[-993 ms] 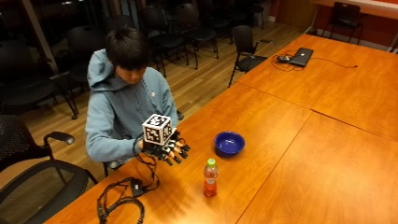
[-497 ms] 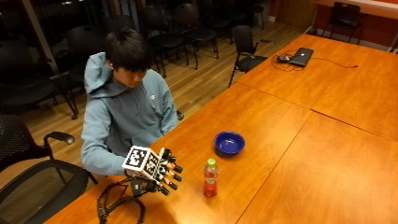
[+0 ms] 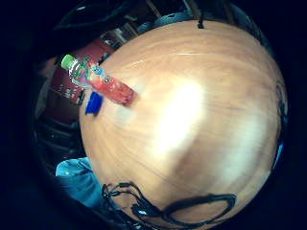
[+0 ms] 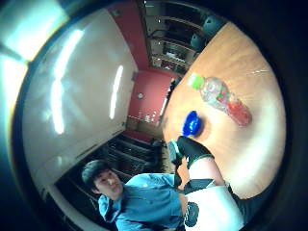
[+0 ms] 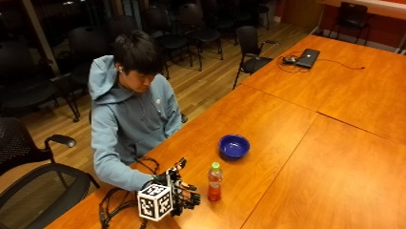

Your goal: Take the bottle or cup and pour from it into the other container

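A small plastic bottle with a green cap and red drink stands upright on the wooden table. A blue bowl sits just beyond it. My gloved right hand hovers low over the table, a short way left of the bottle, with fingers spread and holding nothing. From the little finger side palm view, the bottle and bowl lie some way off across the tabletop. The thumb side palm view shows the bottle, the bowl and a gloved finger.
Black cables lie coiled on the table by the person's forearm, also seen as cables. A laptop rests at the table's far end. Office chairs stand along the near side.
The gloved hand has come down from chest height to just above the table and moved nearer the bottle. Bottle and bowl have stayed put.
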### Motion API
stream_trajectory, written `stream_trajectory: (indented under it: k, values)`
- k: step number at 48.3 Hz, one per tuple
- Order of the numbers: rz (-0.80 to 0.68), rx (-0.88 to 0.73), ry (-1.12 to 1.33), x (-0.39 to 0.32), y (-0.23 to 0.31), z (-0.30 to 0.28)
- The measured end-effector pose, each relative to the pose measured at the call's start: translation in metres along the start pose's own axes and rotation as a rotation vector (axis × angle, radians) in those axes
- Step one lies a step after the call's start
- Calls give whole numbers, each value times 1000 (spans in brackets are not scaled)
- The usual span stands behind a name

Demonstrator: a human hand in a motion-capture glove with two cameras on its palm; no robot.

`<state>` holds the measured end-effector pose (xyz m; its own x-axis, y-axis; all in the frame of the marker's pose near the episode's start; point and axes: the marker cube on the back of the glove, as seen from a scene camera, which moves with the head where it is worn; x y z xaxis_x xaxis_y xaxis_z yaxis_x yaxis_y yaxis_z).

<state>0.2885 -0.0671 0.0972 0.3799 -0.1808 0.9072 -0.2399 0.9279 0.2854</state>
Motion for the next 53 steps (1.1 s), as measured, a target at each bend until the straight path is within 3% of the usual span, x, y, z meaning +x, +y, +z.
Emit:
stream_trajectory:
  k: [43,53]
  values:
    - [56,-23,-321,12,-68,141]
    - [84,-15,-255,-8,-69,170]
